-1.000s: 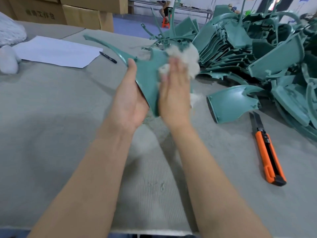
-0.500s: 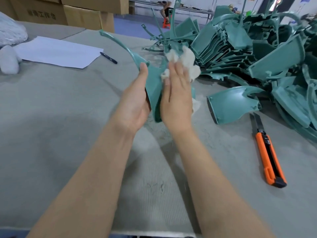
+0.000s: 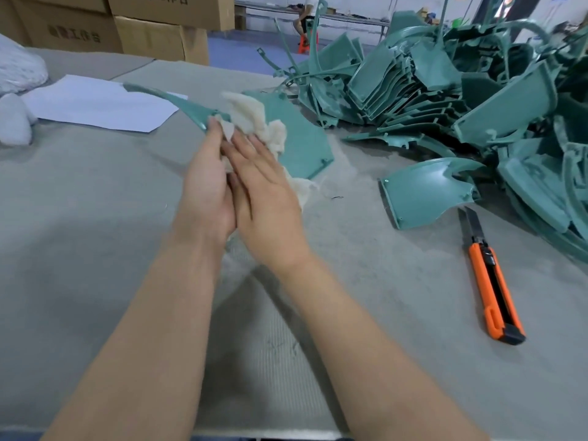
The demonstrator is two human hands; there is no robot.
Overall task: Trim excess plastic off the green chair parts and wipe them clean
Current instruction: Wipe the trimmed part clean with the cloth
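Right now the left hand point(image 3: 206, 186) is pinching a flat green plastic chair part point(image 3: 302, 135) w/ a long curved arm at its narrow neck, fingers nearly straight, holding it low over the grey felt-covered counter point(image 3: 95, 233); can't tell if its lower corner is touching. The right hand point(image 3: 267, 192) is lying open, fingers straight & spread, pressing a fluffy white cotton wad point(image 3: 251, 119) against the part's face. A heap of green chair parts point(image 3: 445, 84) is sitting at the far right, w/ an orange utility knife point(image 3: 490, 281) lying near it, blade out
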